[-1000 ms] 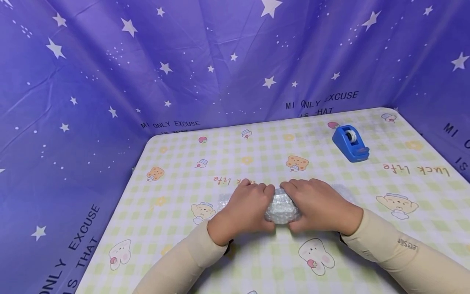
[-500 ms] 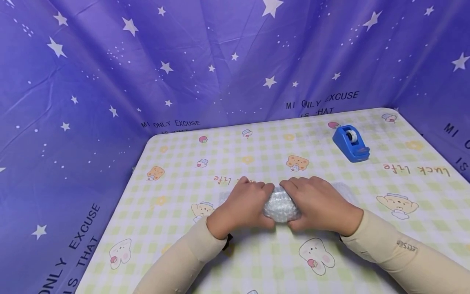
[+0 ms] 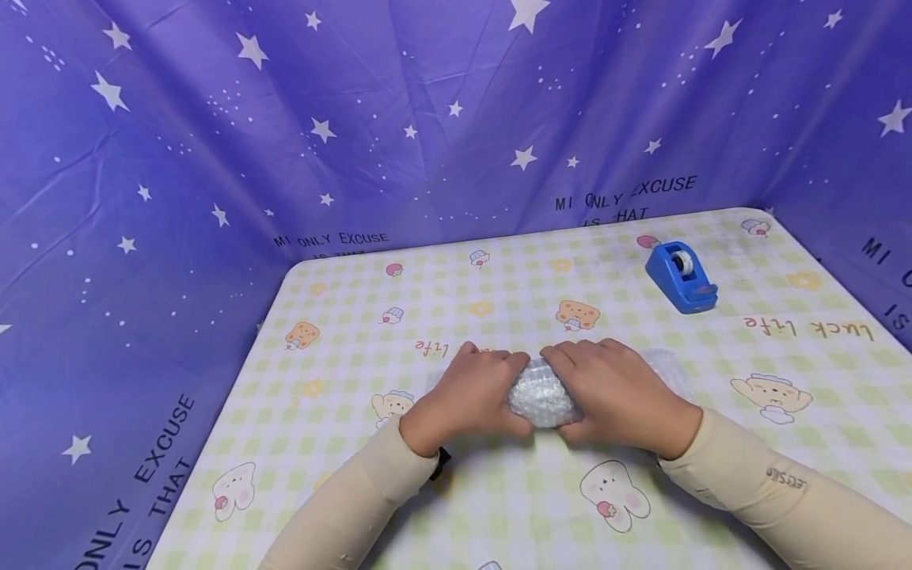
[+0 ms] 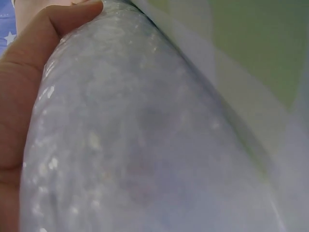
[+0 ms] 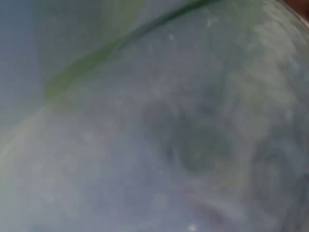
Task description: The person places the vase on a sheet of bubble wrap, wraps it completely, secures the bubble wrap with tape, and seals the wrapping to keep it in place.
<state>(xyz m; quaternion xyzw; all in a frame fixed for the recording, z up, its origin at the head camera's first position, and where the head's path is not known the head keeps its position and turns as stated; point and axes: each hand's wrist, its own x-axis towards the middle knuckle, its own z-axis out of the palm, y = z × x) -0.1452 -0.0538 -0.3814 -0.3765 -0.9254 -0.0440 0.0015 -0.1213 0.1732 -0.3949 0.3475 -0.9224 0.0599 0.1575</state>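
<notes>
A roll of clear bubble wrap (image 3: 543,393) lies crosswise near the middle of the table, its centre showing between my two hands. My left hand (image 3: 473,396) grips its left part, fingers over the far side and thumb on the near side. The right hand (image 3: 616,396) holds the right part in the same way. Past the right hand a flat end of the wrap shows on the cloth. In the left wrist view the bubble wrap (image 4: 145,121) fills most of the picture, with fingers (image 4: 29,58) along its left edge. The right wrist view is blurred wrap (image 5: 169,135).
A blue tape dispenser (image 3: 682,277) with a roll of tape stands at the back right of the table. The checked tablecloth (image 3: 342,475) has printed cartoon figures. Purple star-patterned curtains (image 3: 427,79) hang behind the table and at both sides.
Both hands and the bubble wrap roll have shifted very slightly away from me. The grip on the roll stays the same. The tape dispenser has not moved.
</notes>
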